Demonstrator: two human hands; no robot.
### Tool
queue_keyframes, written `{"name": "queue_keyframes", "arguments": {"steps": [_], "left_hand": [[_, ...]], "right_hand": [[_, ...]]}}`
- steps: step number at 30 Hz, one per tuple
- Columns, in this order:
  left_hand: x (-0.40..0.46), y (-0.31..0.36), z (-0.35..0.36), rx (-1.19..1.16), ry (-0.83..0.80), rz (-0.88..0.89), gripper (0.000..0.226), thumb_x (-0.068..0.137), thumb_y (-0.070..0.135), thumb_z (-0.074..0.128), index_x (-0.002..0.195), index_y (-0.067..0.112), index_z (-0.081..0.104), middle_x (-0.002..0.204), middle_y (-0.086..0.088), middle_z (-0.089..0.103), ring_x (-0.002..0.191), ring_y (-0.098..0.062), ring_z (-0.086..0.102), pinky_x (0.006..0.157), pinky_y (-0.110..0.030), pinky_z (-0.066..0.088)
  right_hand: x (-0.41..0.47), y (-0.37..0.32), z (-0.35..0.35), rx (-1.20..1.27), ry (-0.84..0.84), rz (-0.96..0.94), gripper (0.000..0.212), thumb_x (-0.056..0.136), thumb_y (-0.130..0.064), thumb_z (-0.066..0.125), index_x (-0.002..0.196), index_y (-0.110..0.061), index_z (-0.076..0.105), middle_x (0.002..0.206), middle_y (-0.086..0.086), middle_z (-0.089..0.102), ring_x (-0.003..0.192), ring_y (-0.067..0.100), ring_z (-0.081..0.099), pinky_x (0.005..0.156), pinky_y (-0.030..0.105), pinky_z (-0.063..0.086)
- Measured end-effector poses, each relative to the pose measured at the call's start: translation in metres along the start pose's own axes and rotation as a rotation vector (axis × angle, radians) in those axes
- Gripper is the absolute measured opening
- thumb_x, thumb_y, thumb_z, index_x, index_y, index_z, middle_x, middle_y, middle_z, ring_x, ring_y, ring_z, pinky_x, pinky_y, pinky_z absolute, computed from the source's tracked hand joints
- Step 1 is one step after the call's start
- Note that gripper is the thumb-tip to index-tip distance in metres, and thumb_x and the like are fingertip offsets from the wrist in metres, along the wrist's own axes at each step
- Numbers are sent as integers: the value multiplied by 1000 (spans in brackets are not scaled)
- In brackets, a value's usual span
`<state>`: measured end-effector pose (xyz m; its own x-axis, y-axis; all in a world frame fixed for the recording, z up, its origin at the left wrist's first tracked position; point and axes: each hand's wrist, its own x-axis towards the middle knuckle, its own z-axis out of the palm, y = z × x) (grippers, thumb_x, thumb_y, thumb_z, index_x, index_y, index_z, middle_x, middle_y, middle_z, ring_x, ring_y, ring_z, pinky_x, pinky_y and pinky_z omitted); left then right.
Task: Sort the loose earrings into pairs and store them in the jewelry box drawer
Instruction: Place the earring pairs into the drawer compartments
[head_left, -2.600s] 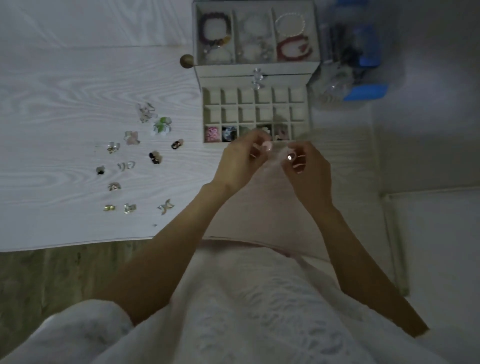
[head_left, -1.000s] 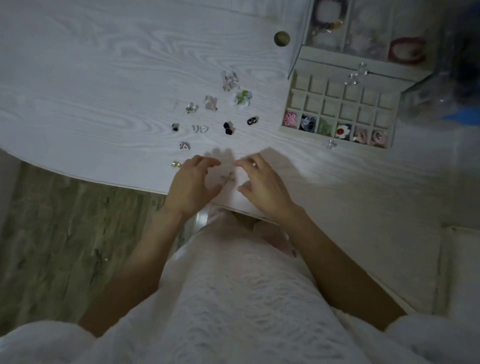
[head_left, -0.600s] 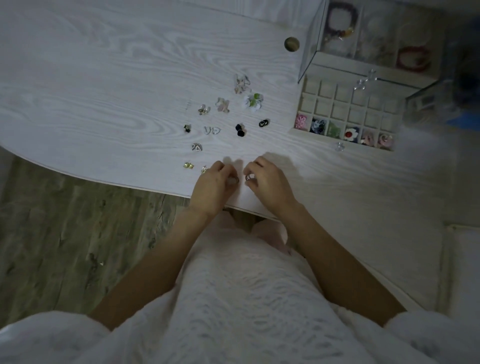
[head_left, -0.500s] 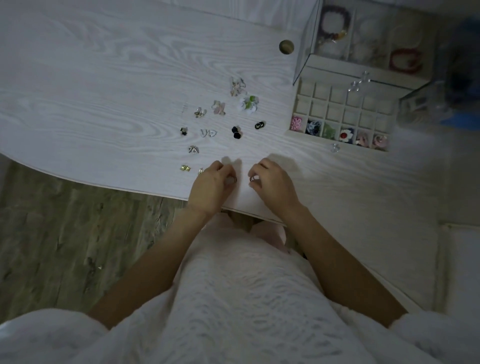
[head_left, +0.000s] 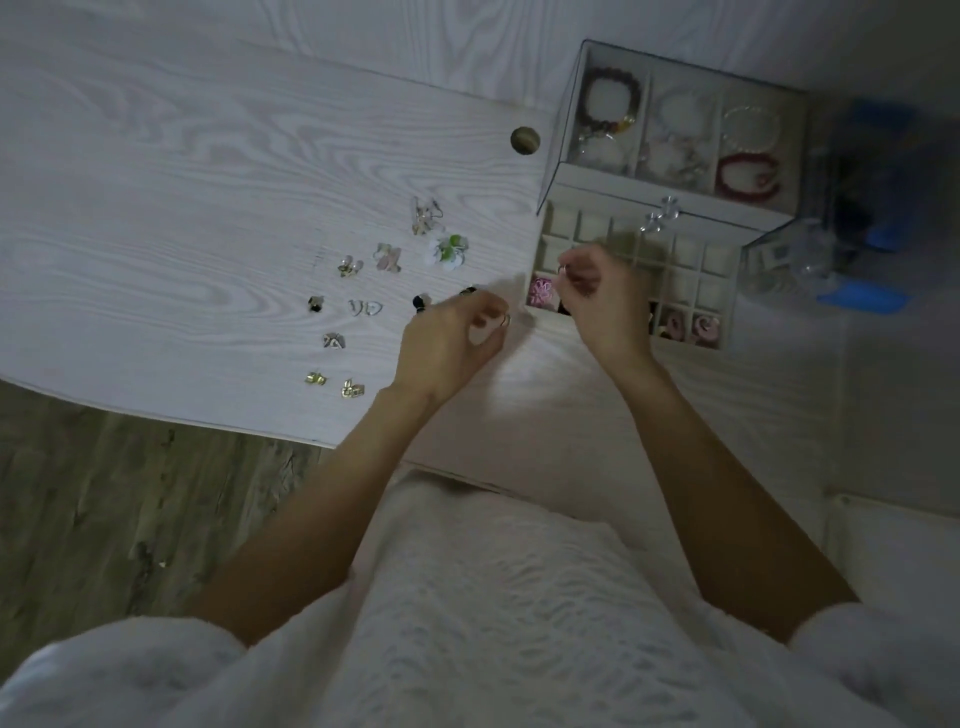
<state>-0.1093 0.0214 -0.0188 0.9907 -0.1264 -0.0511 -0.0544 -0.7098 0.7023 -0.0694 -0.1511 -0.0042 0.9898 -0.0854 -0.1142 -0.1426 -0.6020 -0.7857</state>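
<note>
Table is showing off a whitewashed wood grain, and the floor is looking grey-brown and streaky. Box is sitting pale grey, holding a red bracelet and pink earrings.

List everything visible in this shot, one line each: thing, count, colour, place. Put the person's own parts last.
table: one, white wood grain, fills the upper left.
loose earrings: about ten groups, gold, silver, black, pink and green-white, on the table left of the box.
jewelry box: one, pale with clear walls, upper right.
drawer: one, pale grid, pulled out toward the person; front row holds pink and dark pieces.
bracelets: several, dark, white and red, in the box's top tray.
blue container: one, blurred, right of the box.
floor: grey-brown wood, lower left.
left hand: pinches a small ring-like earring, beside the drawer.
right hand: pinches a matching one, above the drawer's front-left cells.
</note>
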Motion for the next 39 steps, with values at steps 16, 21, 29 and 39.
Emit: {"name": "queue_keyframes", "arguments": {"steps": [16,21,29,39], "left_hand": [[75,9,30,119,-3,82,31,88,20,58,119,19,60,105,-5,61,90,-23,59,69,-31,48],[26,-18,-25,-24,120,1,20,89,15,58,107,17,66,94,3,64,74,-8,55,66,-16,40],[-2,-66,-76,-144,50,-329,21,89,19,59,110,19,64,97,6,66,84,-5,60,71,-4,42],[76,-53,-42,289,-155,-4,42,88,9,52,129,3,46,119,-18,55,107,-32,51,85,-31,35]], "right_hand": [[41,13,14,-191,-38,-99,19,83,-4,62,102,-6,65,97,10,68,89,21,63,78,29,50],[12,-6,14,-317,-8,-324,18,86,-5,55,101,-7,66,98,9,67,90,23,60,76,31,49],[-1,-34,66,-312,-181,-320,23,87,-3,54,107,-9,64,108,9,64,100,24,59,80,34,50],[60,-42,102,-523,-332,-230,40,84,-15,64,121,-11,50,121,10,57,102,29,57,79,38,50]]}}
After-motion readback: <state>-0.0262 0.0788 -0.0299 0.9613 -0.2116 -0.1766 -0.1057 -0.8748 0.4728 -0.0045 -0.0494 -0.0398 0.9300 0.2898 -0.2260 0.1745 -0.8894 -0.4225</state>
